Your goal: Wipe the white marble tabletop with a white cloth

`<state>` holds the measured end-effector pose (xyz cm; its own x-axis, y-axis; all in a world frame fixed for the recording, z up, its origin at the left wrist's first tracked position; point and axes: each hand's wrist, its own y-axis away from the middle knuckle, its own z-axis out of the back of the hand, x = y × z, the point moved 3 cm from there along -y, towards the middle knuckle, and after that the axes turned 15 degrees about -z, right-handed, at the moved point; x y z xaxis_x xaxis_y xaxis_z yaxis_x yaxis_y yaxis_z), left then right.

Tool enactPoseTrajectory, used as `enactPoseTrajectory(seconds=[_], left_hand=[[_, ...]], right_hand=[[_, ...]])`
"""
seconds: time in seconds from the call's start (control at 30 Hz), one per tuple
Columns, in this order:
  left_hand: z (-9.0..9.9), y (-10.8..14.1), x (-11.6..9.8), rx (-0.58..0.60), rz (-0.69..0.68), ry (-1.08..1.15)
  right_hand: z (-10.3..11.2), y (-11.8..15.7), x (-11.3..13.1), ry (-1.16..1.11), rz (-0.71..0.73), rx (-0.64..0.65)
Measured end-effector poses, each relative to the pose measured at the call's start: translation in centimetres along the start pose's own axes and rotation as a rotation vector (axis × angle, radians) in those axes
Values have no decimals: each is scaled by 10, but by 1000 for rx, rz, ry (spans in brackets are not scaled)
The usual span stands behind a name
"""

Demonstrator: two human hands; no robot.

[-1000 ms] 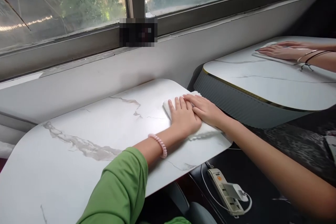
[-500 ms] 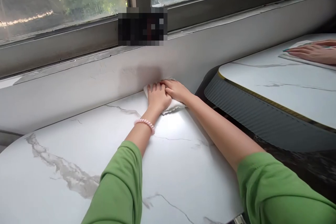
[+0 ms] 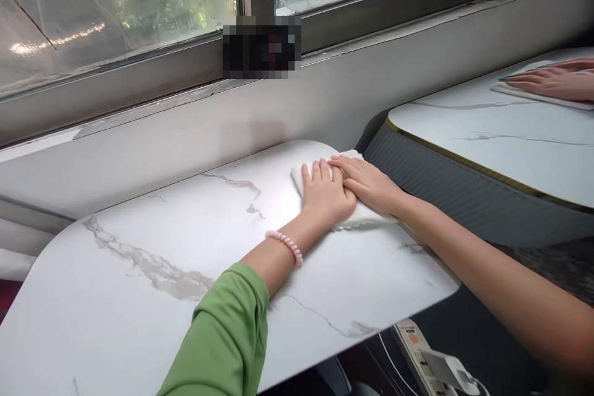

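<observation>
A folded white cloth [image 3: 371, 215] lies on the marble-patterned tabletop [image 3: 162, 216], near its far right corner. My left hand [image 3: 327, 192] presses flat on the cloth with fingers spread; a pink coiled band [image 3: 285, 247] circles that wrist. Just to its right, my right hand [image 3: 371, 182] also rests flat on the cloth, fingers stretched out and touching or slightly overlapping the left hand. The cloth under both palms is hidden, and its scalloped edge shows below them and beyond the right hand.
Along the far side runs a white wall ledge [image 3: 185, 136] beneath windows. To the right, another person's hands [image 3: 557, 80] lie on a cloth on a second marble-patterned table [image 3: 510, 124]. A power strip [image 3: 417, 352] with a plugged-in charger and white cable sits below the near edge.
Both my hands and the cloth have slid right and toward me, away from the wall. The view has shifted, so the power strip shows now. The other person's hands stay nearly in place.
</observation>
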<state>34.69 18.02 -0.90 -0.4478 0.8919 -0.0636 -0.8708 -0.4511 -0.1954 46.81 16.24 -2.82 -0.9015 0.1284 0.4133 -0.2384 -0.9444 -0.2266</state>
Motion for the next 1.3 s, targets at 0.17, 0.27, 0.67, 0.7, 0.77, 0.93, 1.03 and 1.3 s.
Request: enactPoseTrajectory(seconds=[0.17, 0.27, 0.67, 0.7, 0.77, 0.93, 1.03, 1.3], left_hand=[[8, 47, -68, 38, -120, 73], [12, 72, -92, 77, -155, 91], [16, 89, -71, 71, -114, 106], [15, 88, -64, 71, -108, 101], [15, 85, -45, 58, -91, 86], [17, 67, 29, 70, -16, 17], [18, 55, 77, 69, 53, -27], [20, 39, 137, 16, 170, -78]], right_hand=[[23, 97, -6, 22, -47, -26], [29, 136, 0, 44, -60, -50], [12, 122, 26, 110, -40, -77], [9, 115, 29, 105, -36, -84], [0, 98, 38, 92, -31, -100], [-26, 27, 74, 43, 1, -134], [-44, -21, 99, 37, 25, -111], [-69, -87, 125, 3, 59, -60]])
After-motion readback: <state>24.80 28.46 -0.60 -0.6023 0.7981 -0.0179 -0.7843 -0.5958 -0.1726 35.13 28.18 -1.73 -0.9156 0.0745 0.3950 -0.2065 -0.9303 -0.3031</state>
